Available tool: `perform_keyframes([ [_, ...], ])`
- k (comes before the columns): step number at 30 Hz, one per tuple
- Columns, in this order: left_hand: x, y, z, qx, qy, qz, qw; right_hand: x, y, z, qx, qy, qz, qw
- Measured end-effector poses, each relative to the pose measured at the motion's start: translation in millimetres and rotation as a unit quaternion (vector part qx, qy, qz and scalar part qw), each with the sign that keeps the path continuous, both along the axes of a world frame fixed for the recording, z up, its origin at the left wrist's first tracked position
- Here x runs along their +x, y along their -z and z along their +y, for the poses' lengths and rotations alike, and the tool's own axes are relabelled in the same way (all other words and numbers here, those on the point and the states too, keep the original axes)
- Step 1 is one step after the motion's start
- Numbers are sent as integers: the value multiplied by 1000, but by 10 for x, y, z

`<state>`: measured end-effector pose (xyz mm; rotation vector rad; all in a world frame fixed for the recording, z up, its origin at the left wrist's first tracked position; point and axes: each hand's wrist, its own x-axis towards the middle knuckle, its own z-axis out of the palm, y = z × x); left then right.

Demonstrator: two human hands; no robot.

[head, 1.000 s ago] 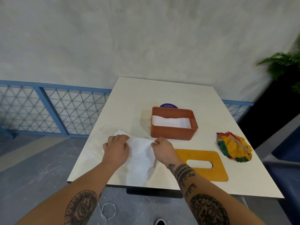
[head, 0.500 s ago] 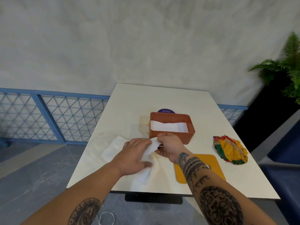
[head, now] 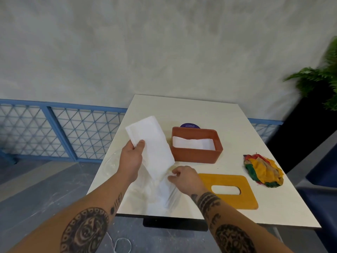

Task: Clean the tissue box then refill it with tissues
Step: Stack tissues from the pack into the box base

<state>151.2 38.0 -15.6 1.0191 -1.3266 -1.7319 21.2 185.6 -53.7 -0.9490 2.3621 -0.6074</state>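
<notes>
1. Cream tabletop (head: 209,110), near edge: a crumpled clear wrapper (head: 160,194) lies here, and the right hand (head: 186,178) pinches its top with curled fingers.
2. Just right of it, the yellow slotted lid (head: 242,199) lies flat.
3. The left hand (head: 132,157) is raised, its thumb and fingers clamping a tilted tissue stack (head: 153,143).
4. Beyond, the orange tissue box (head: 195,155) sits open with tissues inside. A multicoloured cloth (head: 262,169) lies well to its right.
5. A fern (head: 319,79) stands by the wall.

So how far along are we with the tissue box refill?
Done: the lid lies off beside the open tissue box, which already holds some tissues; the cloth sits aside, wiping can't be confirmed. In hand: the left hand holds a tissue stack above the table, the right hand pinches the clear wrapper. Left: stack into box, lid on.
</notes>
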Motion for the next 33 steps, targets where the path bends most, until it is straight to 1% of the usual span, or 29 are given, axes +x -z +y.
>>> perform_keyframes([
  [2, 24, 21, -24, 15, -11, 5, 1000, 62, 88, -22, 30, -15, 44, 998],
  [4, 50, 23, -38, 17, -14, 3, 1000, 103, 131, -43, 36, -19, 72, 997],
  [8, 89, 55, -46, 9, -14, 1, 1000, 152, 98, -81, 33, -10, 90, 995],
  [10, 104, 35, -36, 0, -21, 3, 1000, 158, 20, -100, 12, 15, 46, 999],
  [12, 105, -1, -29, -16, -29, 3, 999, 148, -95, -98, -35, 56, -47, 997],
  [13, 103, -23, -26, -25, -33, 4, 999, 142, -168, -92, -64, 80, -98, 990],
  [16, 92, -87, -5, -48, -24, 6, 999, 95, -431, -56, -127, 155, -250, 947],
  [18, 76, -119, 41, -56, 0, 7, 998, 40, -611, -22, -158, 187, -301, 922],
  [21, 22, -168, 127, -66, 56, 0, 996, -34, -858, -16, -199, 202, -320, 904],
  [23, -40, -196, 199, -75, 104, -9, 992, -53, -1003, -39, -236, 204, -345, 885],
  [25, -123, -220, 272, -95, 124, -18, 988, -55, -1135, -63, -274, 208, -359, 868],
  [26, -167, -246, 296, -110, 110, -16, 988, -56, -1195, -70, -290, 211, -356, 863],
  [28, -238, -341, 307, -131, 42, 0, 990, -69, -1298, -69, -312, 218, -335, 862],
  [30, -279, -454, 265, -132, -13, 15, 991, -109, -1362, -55, -336, 229, -304, 862],
  [31, -291, -483, 238, -130, -12, 18, 991, -127, -1381, -50, -347, 232, -295, 860],
  [33, -307, -506, 207, -132, 30, 7, 991, -146, -1419, -59, -366, 230, -298, 851],
])
